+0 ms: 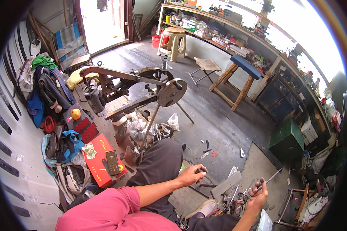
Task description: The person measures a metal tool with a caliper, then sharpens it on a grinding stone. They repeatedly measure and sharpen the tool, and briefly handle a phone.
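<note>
My left hand (pixel 192 175) is held above the floor in front of my dark-trousered knee. Its fingers are curled together, and anything between them is too small to make out. Farther right, my right hand (pixel 257 195) is closed around a thin, long metal tool (pixel 274 175), whose narrow end points up and away to the right. Between my hands a long flat grey piece (pixel 226 184) lies at a slant. Beside it, below my right hand, is a cluster of hand tools (pixel 232 201), partly hidden by my leg and shoe (pixel 207 207).
A hand-cranked sewing machine (pixel 158 82) stands ahead on thin legs, with bags and bins beneath. At left, a phone (pixel 113 163) and banknote rest on a red box (pixel 100 156), near piled bags. A blue-topped stool (pixel 246 67), green box (pixel 286 139) and long workbench line the right.
</note>
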### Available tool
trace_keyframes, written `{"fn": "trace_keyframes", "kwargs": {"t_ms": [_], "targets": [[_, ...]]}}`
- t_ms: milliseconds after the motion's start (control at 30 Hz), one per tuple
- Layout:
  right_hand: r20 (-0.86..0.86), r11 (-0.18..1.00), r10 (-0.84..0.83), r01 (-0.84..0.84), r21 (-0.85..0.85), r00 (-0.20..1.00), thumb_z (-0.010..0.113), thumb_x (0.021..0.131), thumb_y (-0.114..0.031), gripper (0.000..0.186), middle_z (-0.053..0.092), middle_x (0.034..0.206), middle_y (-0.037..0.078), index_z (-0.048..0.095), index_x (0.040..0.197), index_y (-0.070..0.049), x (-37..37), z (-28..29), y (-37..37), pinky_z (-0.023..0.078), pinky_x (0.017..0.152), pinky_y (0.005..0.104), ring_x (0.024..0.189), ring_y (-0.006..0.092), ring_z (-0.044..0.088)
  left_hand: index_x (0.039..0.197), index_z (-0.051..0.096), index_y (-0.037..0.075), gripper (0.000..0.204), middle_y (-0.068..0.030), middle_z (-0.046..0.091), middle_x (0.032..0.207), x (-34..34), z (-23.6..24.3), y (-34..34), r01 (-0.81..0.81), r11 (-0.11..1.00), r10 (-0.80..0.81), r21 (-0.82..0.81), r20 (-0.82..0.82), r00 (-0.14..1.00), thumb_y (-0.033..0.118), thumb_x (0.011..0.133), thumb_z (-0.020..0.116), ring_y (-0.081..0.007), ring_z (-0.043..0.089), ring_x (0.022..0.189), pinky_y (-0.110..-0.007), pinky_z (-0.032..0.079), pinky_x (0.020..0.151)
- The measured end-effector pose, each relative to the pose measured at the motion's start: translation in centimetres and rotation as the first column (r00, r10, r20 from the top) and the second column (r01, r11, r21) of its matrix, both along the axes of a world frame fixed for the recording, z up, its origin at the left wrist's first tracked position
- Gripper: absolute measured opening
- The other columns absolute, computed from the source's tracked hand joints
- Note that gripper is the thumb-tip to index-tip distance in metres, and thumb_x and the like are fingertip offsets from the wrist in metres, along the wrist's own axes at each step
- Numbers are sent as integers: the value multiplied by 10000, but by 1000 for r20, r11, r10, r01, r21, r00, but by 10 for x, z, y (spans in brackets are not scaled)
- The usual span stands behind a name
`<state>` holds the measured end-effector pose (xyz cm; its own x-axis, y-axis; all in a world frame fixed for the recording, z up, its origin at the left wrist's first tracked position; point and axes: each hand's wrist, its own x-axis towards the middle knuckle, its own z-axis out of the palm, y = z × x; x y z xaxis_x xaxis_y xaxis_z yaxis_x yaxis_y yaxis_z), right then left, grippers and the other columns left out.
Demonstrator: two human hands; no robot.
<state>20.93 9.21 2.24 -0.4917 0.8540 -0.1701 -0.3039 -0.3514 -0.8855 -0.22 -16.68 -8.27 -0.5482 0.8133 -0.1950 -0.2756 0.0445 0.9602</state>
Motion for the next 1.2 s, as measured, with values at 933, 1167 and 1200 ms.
{"fn": "trace_keyframes", "kwargs": {"t_ms": [933,1167,1200], "targets": [[29,1000,13,-14,6,999,493,917,0,582,641,1197,173,427,1495,24,4,-4,1,583,850,390,985,238,674,1141,724,36,255,-2,655,812,1,6,-3,-48,999,48,11,-26,999,232,1009,629,-81,626,715,-276,517,689],[-32,995,79,-77,56,996,532,924,52,624,619,1288,227,357,1523,46,8,-8,2,588,983,441,1105,303,696,1138,718,25,245,17,635,802,-2,12,-5,-29,999,29,18,-32,999,214,1012,625,-70,602,721,-271,508,688],[-42,996,73,-70,62,996,560,938,56,591,636,1260,224,378,1500,43,8,-8,2,588,993,444,1104,310,701,1140,716,26,243,21,631,800,-2,12,-6,-33,999,33,25,-33,999,212,1013,625,-68,597,720,-267,504,690]]}}
